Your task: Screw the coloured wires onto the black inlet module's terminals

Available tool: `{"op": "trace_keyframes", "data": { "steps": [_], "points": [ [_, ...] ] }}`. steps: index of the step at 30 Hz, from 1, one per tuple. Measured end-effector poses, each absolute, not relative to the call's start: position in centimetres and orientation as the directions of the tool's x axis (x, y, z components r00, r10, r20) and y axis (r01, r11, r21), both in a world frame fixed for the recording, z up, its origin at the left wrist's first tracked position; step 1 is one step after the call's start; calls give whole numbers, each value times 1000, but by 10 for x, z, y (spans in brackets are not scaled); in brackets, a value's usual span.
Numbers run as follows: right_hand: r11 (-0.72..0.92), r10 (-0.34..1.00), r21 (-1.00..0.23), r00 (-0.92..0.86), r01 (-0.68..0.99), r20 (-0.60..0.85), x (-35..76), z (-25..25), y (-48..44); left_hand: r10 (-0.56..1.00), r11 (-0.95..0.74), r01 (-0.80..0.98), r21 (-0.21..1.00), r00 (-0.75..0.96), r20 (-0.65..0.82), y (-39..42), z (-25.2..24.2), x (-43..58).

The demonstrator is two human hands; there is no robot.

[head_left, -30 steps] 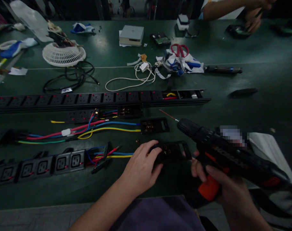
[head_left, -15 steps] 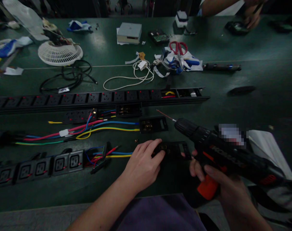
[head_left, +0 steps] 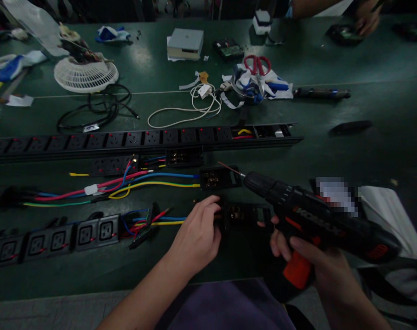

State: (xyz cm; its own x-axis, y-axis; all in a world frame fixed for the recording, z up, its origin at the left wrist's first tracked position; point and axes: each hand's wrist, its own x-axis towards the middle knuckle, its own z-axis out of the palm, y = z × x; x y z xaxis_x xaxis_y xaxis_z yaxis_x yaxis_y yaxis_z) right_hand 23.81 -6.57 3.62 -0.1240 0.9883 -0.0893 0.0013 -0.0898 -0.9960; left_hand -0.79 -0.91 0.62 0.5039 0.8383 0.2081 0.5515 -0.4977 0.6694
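My left hand rests on the green table with its fingers curled onto the left end of a small black socket module that shows brass terminals. My right hand is wrapped round the orange grip of a black cordless drill, which lies across the view pointing left. Its thin bit reaches over a second black module joined to blue and yellow wires. The drill hides the right part of the held module.
A long black power strip runs across the table, with a row of sockets at lower left. Behind lie a white fan grille, black and white cables, red scissors and a grey box. Another person's arm works at the far right.
The drill has shifted left, so its bit now lies over the wired module. My left hand's fingers have curled tighter on the module's left end.
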Motion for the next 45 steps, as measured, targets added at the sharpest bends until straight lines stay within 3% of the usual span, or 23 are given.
{"op": "trace_keyframes", "data": {
  "steps": [8, 15, 24, 30, 38, 45],
  "points": [
    [-149, 982, -988, -126, -47, -142, 246, 31, -61, 828, -547, 662, 512, 516, 218, -8, -4, -18],
    [-183, 975, -981, -141, -61, -173, 248, 32, -53, 813, -562, 565, 604, 512, 278, -5, -10, -16],
    [-237, 961, -970, -161, -48, -226, 255, 33, -46, 816, -571, 662, 485, 523, 247, -3, -3, -15],
    [-140, 988, -986, -74, -86, -134, 258, 30, -34, 819, -560, 622, 547, 513, 255, -1, -3, -15],
    [-230, 971, -972, -71, -49, -227, 251, 32, -24, 822, -555, 602, 574, 504, 265, -1, -7, -15],
    [-238, 965, -968, -137, -78, -226, 244, 33, -20, 821, -557, 582, 592, 493, 288, -2, -4, -17]
  ]
}}
